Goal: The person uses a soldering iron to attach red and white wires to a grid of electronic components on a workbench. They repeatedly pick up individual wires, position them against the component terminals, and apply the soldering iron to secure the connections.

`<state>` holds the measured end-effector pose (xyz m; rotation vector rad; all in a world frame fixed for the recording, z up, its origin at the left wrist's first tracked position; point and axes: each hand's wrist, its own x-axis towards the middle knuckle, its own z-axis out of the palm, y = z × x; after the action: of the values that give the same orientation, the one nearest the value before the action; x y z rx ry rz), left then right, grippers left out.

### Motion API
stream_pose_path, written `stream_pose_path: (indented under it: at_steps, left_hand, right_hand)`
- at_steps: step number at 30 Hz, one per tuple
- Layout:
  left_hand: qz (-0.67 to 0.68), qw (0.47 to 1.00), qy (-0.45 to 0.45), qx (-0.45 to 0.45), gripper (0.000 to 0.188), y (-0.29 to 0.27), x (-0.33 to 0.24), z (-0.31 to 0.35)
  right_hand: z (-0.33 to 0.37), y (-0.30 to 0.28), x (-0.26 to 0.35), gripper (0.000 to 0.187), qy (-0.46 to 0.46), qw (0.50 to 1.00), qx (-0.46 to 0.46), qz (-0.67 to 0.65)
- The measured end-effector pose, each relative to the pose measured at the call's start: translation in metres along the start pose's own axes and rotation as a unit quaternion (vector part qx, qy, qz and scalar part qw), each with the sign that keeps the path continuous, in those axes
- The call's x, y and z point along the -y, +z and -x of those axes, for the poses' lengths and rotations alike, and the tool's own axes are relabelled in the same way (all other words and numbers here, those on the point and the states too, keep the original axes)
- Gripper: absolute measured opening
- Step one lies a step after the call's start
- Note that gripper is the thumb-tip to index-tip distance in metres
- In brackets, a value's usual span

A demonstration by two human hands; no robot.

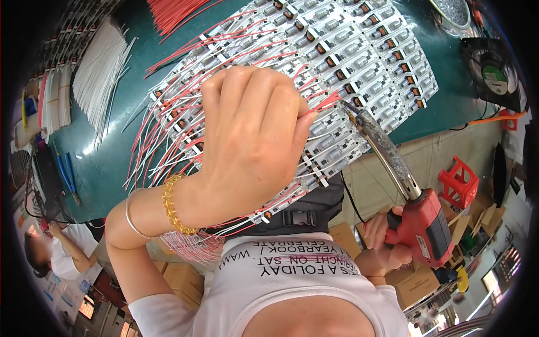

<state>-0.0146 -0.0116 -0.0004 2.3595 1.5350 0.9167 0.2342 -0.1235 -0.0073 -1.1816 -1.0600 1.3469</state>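
My left hand (252,126) is closed over a panel of circuit boards (368,67), knuckles up, with a small bunch of red wires (327,102) sticking out past its thumb and fingertips. Its palm and most of the grip are hidden. My right hand (387,238) is wrapped round the handle of a red and black soldering gun (424,230). The gun's dark tip comes down at the panel, close beside the free ends of the red wires; whether they touch I cannot tell. Red and white wires fan out from the panel's left side, under my left wrist.
On the green table (104,188) lie bundles of white wires (101,73) and red wires (174,12). Blue-handled pliers (66,174) lie at the left. A fan (494,76) and a metal bowl (453,14) stand at the right. A red stool (459,182) is on the floor. Another person (70,247) sits at lower left.
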Motion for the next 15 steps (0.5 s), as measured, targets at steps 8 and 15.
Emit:
stream_pose_path:
  at_steps: [8,15]
  left_hand:
    - [-0.01,1.0,-0.001,-0.001,0.019,0.0015,-0.0032,-0.0007]
    - [-0.015,1.0,0.01,-0.007,0.018,0.0029,-0.0031,0.0003]
  right_hand:
    - [0.0021,-0.0018,-0.0012,0.089,0.004,1.0,0.008,-0.001]
    - [0.0078,-0.0046,-0.0014,0.089,0.0,1.0,0.008,-0.004]
